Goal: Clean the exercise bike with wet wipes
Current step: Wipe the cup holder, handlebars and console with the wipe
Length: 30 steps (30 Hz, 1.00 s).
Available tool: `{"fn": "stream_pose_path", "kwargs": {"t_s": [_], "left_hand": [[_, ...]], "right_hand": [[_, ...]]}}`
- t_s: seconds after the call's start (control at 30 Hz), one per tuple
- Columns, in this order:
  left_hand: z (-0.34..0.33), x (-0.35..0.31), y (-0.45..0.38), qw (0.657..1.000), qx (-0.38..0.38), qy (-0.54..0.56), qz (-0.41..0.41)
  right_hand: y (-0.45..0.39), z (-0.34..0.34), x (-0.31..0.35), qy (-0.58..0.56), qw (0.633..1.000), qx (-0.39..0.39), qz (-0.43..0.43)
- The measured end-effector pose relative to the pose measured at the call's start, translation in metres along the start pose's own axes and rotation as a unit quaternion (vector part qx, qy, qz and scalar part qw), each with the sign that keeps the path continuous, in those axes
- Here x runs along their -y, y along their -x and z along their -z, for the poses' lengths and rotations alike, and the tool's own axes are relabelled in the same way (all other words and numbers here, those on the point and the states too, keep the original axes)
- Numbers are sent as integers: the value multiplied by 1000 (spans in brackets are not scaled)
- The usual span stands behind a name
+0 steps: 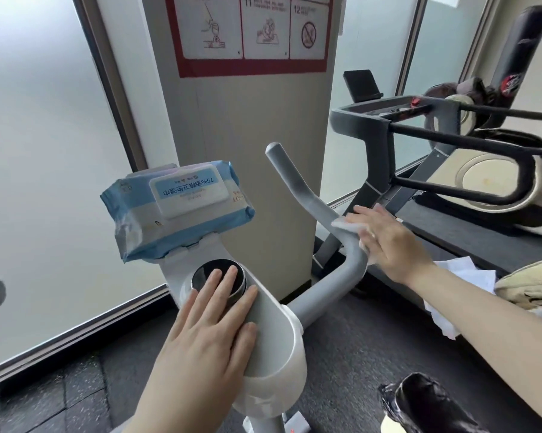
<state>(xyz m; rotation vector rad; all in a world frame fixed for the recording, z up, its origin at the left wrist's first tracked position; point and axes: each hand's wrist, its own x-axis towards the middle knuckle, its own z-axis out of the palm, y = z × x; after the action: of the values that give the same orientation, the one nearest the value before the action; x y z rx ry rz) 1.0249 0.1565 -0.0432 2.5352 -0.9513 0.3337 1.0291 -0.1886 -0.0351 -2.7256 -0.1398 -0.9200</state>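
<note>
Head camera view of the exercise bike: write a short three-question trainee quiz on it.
1. True or false: the blue-and-white wet wipe pack rests on the bike's white console.
2. Which hand presses the thin white wipe against the grey curved handlebar? A left, B right.
3. Fill in: the left hand lies flat, fingertips on the round black ____.

Key: 1 true. 2 B, the right hand. 3 display.

Matt grey handlebar [313,204], glossy black dial [219,278], crinkled plastic wipes pack [176,210]
</note>
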Motion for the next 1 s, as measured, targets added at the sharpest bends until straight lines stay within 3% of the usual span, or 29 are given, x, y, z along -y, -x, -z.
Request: {"fn": "stream_pose_path", "kwargs": {"t_s": [0.07,0.13,0.3,0.4,0.5,0.67,0.77,0.93,0.97,1.0], "left_hand": [[3,0,-2,1000,9,22,1],[11,3,-7,999,13,32,-5],[39,15,-38,997,57,-41,16],[39,21,-51,995,90,-42,33],[29,20,-55,995,91,27,29],[20,25,-53,995,66,69,4],[17,28,-51,997,59,52,1],[16,27,-53,997,59,42,7],[16,26,-53,997,60,39,8],[16,26,-52,998,60,34,9]], "right_hand": [[-11,-8,21,-113,965,29,-236],[-15,-16,40,-192,906,42,-375],[7,-10,81,-72,953,66,-288],[-11,-5,79,-51,934,110,-336],[-55,-14,65,-37,926,156,-342],[-129,-47,46,-132,927,135,-324],[-136,-48,34,-262,880,174,-355],[-81,-23,8,-398,723,282,-489],[-77,-19,10,-383,724,286,-497],[-76,-16,17,-328,759,278,-489]]}}
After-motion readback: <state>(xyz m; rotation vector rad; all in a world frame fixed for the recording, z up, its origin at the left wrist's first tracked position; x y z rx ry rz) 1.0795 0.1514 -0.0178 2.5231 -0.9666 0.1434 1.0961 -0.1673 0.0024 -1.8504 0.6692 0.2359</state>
